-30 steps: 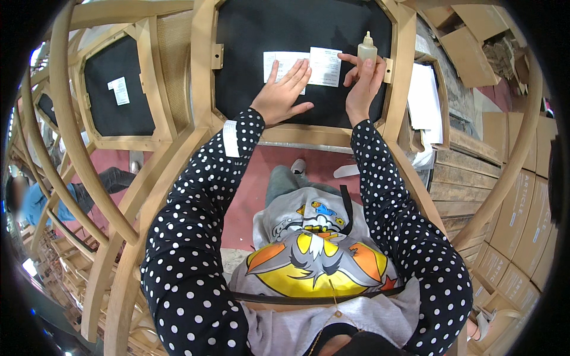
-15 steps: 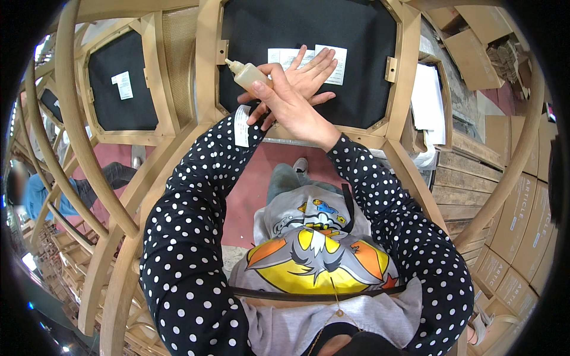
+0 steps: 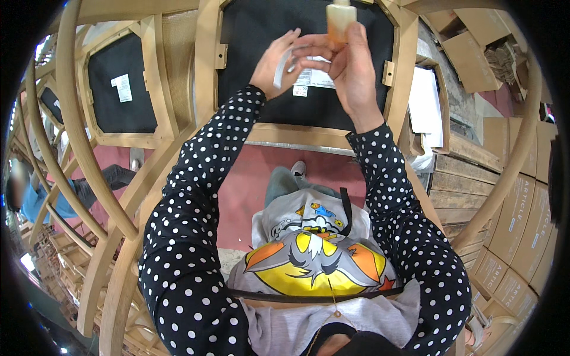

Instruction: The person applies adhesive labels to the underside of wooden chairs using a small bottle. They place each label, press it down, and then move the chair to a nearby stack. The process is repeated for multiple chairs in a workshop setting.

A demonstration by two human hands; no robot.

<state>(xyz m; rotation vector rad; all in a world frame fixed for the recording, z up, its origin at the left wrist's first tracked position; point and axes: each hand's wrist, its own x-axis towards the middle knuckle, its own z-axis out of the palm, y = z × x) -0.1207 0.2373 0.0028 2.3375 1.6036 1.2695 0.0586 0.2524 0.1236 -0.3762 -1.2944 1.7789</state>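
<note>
My right hand [image 3: 356,74] is raised over the seat underside, closed around a small squeeze bottle [image 3: 341,25] of amber liquid between thumb and palm. Its other fingers reach left towards my left hand [image 3: 273,64]. Between the hands a narrow white label [image 3: 281,70] curves, seen nearly edge-on across my left hand. Blur and the label partly hide my left fingers, so I cannot tell which hand grips it. Behind them lies the black fabric underside [image 3: 255,113] of an upturned wooden chair, with white printed labels [image 3: 320,78] partly covered by my right fingers.
Light wood rails frame the fabric, with small brackets [image 3: 221,56] at the sides. Another upturned chair [image 3: 148,89] stands at left, and a person in a blue top [image 3: 50,199] is beyond it. White sheets [image 3: 424,98], a slatted pallet [image 3: 463,178] and cardboard boxes [image 3: 516,219] are at right.
My crossed hands have come apart. The label has left my left sleeve and is now between my hands. My right hand has moved right and up with the bottle.
</note>
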